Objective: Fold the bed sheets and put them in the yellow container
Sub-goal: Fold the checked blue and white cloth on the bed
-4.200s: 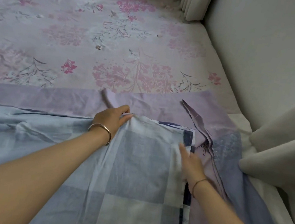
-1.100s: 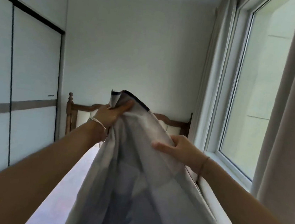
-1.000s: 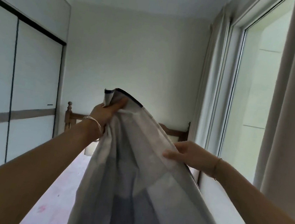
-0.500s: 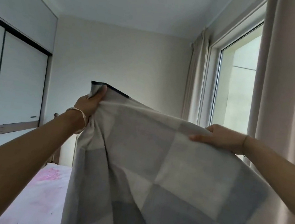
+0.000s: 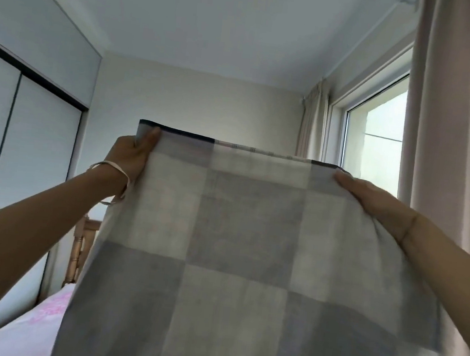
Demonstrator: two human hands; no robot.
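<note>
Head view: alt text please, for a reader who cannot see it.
Two hands hold a grey-and-white checked sheet up by its top corners, left hand and right hand each gripping one, so it hangs spread before the camera. Behind: a wardrobe left, a window with a curtain right.

The checked sheet [image 5: 248, 253] runs off the bottom edge, covers most of the bed [image 5: 32, 327], and hides both hands' fingers behind it.
</note>
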